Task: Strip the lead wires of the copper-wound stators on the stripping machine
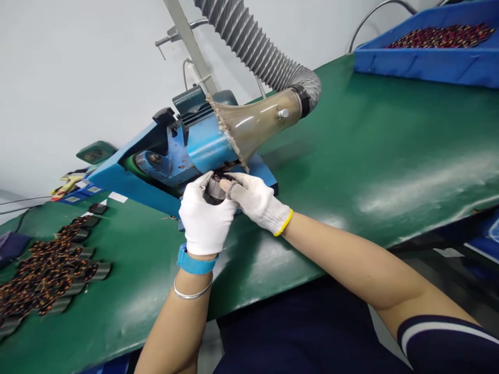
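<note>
My left hand [207, 215], in a white glove with a blue band at the wrist, is closed around a motor stator [215, 188]. The stator is a short grey metal cylinder with dark windings, partly hidden by my fingers. From the other side my right hand [253, 200], in a white knit glove with a yellow cuff, grips it too; one bare fingertip pokes out of the glove. Both hands hold the stator at the front of a blue belt-driven machine [212, 143], just under its rounded housing. Whether the stator touches the machine is hidden.
A cloudy funnel hood [257, 122] on the machine leads into a grey ribbed hose [249, 39]. Several wound stators [58, 265] lie on the green tabletop [323, 161] at left. A blue bin [421, 67] of small dark-red pieces stands at the far right.
</note>
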`<state>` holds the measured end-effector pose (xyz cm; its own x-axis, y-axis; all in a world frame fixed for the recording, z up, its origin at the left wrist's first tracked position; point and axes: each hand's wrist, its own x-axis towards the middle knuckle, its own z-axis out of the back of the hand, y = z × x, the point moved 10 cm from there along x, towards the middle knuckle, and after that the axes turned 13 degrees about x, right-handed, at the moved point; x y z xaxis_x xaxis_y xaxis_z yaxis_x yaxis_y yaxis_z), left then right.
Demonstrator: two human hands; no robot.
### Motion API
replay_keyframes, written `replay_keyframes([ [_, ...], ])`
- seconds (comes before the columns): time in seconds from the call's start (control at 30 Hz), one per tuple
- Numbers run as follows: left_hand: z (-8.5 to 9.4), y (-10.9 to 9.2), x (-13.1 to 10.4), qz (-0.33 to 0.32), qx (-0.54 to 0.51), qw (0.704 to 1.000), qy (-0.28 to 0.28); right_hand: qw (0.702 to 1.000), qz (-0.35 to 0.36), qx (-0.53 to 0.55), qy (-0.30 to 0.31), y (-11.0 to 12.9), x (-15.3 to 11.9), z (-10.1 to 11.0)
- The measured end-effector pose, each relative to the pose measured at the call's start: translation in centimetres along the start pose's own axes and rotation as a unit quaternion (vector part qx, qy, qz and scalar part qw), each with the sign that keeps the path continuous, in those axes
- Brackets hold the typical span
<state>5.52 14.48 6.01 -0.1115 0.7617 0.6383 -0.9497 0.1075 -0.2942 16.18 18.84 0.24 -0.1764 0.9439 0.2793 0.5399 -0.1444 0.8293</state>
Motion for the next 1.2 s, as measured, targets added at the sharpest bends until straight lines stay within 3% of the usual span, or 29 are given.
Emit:
replay_keyframes([
  [0.37, -2.2, -0.1, 0.2, 0.011, -0.094, 0.995, 0.040, 0.998, 0.027, -0.011, -0.049, 1.1, -0.6, 1.2],
  [0.57, -2.2, 0.1, -0.5, 0.015, -0.180, 0.983, 0.009, 0.992, 0.078, -0.079, -0.053, 2.1, -1.1, 1.1],
  [0.87, -3.0, 0.0, -0.1, 0.060, -0.198, 0.978, 0.026, 0.989, 0.071, -0.108, -0.077, 2.8, -0.8, 1.6],
  [1.0, -2.7, -0.1, -0.9, 0.059, -0.247, 0.967, 0.024, 0.984, 0.093, -0.122, -0.089, 2.9, -1.6, 1.5],
  [1.1, -2.0, 1.1, -2.3, 0.068, -0.274, 0.959, 0.014, 0.967, 0.120, -0.215, -0.071, 3.4, -2.6, 0.4],
  [1.2, -2.8, 2.2, -3.8, 0.077, -0.352, 0.930, 0.069, 0.941, 0.134, -0.310, -0.005, 3.3, -3.5, -1.5],
])
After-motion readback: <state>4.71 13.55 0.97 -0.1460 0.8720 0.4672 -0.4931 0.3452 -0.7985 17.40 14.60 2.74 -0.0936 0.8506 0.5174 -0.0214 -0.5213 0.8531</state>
